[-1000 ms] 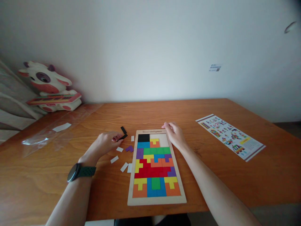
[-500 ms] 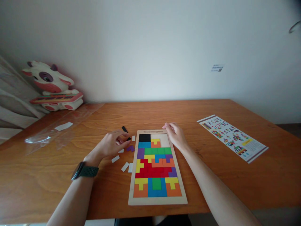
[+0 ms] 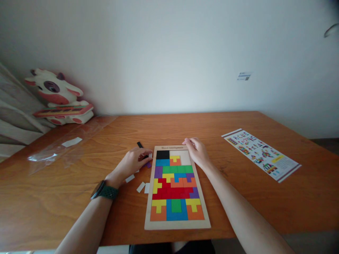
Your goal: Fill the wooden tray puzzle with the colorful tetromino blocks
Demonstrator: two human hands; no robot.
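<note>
Your board [image 3: 177, 225] is lying mostly filled, upper-right gap [image 3: 184, 158] showing; left of it your half-curled left hand [image 3: 135, 159] is partly covering loose pieces [image 3: 148, 164], your curled right hand [image 3: 196, 151] is resting on its far-right corner, neither grip reading clearly

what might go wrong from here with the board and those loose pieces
The left hand is close to a loose purple piece, so it may nudge it.

The right hand is at the wooden puzzle board's upper right corner; pressure there could shift the board.

If the board slides left, it might push the white piece beside it.
</note>
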